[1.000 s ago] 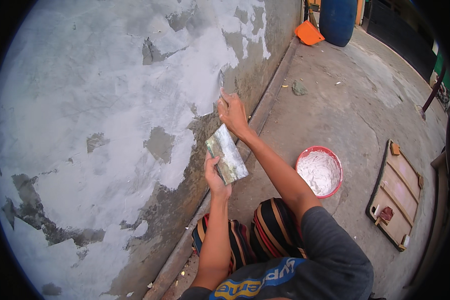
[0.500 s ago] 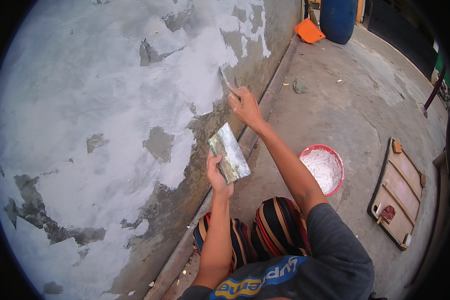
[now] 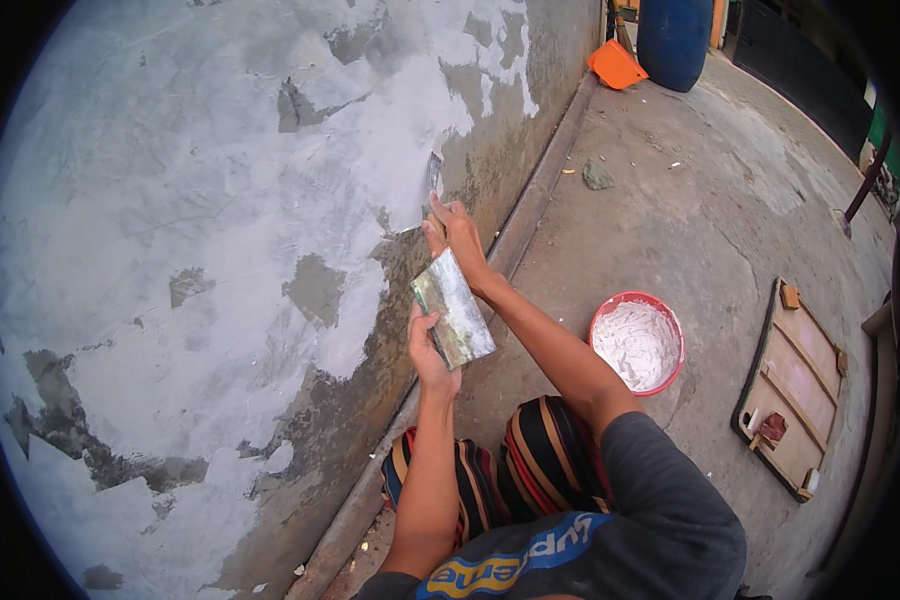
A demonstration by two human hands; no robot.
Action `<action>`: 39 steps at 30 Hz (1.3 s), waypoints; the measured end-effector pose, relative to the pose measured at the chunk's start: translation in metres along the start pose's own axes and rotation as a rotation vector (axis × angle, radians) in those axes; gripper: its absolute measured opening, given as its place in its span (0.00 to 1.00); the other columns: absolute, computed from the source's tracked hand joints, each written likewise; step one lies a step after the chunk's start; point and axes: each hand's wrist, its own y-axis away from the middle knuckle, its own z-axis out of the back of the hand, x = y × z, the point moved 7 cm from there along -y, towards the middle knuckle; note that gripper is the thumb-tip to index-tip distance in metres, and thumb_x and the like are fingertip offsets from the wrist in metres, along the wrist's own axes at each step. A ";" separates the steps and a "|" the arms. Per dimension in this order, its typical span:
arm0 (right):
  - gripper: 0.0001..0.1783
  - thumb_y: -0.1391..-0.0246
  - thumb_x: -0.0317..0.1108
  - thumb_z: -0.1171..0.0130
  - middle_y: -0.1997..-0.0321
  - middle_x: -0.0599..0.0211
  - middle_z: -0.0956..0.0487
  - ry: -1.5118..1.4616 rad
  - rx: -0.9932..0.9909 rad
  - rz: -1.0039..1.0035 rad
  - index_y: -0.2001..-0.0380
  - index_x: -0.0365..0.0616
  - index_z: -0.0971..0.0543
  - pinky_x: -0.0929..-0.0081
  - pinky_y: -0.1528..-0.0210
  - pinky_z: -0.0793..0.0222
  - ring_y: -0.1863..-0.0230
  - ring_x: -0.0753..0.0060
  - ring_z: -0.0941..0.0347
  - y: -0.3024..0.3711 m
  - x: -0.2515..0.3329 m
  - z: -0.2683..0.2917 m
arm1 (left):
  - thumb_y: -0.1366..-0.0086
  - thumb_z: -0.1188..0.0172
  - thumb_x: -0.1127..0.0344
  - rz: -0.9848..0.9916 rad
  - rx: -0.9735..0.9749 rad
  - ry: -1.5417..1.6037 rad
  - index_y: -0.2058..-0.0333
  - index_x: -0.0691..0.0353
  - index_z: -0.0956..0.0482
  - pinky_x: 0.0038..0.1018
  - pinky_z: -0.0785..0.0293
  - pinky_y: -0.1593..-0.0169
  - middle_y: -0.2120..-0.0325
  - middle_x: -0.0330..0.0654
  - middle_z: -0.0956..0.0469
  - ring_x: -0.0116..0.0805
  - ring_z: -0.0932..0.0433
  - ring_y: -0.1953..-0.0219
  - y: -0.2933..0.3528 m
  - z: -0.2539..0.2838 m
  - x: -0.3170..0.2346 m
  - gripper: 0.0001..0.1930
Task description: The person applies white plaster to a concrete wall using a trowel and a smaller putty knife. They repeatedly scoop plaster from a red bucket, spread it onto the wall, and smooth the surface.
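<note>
Wall (image 3: 500,140), grey, part covered in white coating (image 3: 220,260); far margin lost in the dark fisheye rim. Left hand (image 3: 432,350), 1: grip clamped on a smeared flat plate (image 3: 455,308), just below the other hand; fingers behind it hidden. Right hand (image 3: 458,240), 1: grip clamped on a putty knife (image 3: 434,172) at the coating's edge; handle mostly concealed, blade contact unclear. Red-rimmed bucket (image 3: 681,345), 1: white paste (image 3: 635,345) inside, base unseen. Blue barrel (image 3: 673,45), 1: top cut off.

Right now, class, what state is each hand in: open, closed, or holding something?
Left hand: holding a rectangular plate.
Right hand: closed, holding a scraper.
</note>
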 end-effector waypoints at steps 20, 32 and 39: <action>0.22 0.41 0.32 0.46 0.68 0.56 0.29 0.139 0.147 0.010 0.42 0.47 0.25 0.69 0.58 0.34 0.66 0.61 0.31 -0.006 0.003 0.057 | 0.38 0.52 0.63 0.036 -0.008 -0.006 0.38 0.65 0.38 0.30 0.28 0.52 0.53 0.41 0.26 0.33 0.25 0.56 0.000 0.003 0.003 0.30; 0.25 0.41 0.31 0.44 0.65 0.52 0.28 0.042 -0.093 0.044 0.41 0.37 0.29 0.67 0.55 0.33 0.63 0.56 0.29 -0.037 -0.025 0.020 | 0.38 0.54 0.63 0.026 0.015 -0.029 0.38 0.65 0.38 0.30 0.28 0.52 0.52 0.42 0.27 0.33 0.25 0.55 0.000 0.000 0.004 0.29; 0.24 0.41 0.31 0.45 0.65 0.54 0.28 0.082 0.042 0.028 0.40 0.43 0.28 0.68 0.56 0.34 0.64 0.59 0.30 -0.013 -0.027 0.058 | 0.38 0.54 0.63 0.014 0.009 -0.021 0.37 0.65 0.39 0.31 0.28 0.52 0.53 0.42 0.27 0.33 0.25 0.55 -0.003 0.002 0.010 0.30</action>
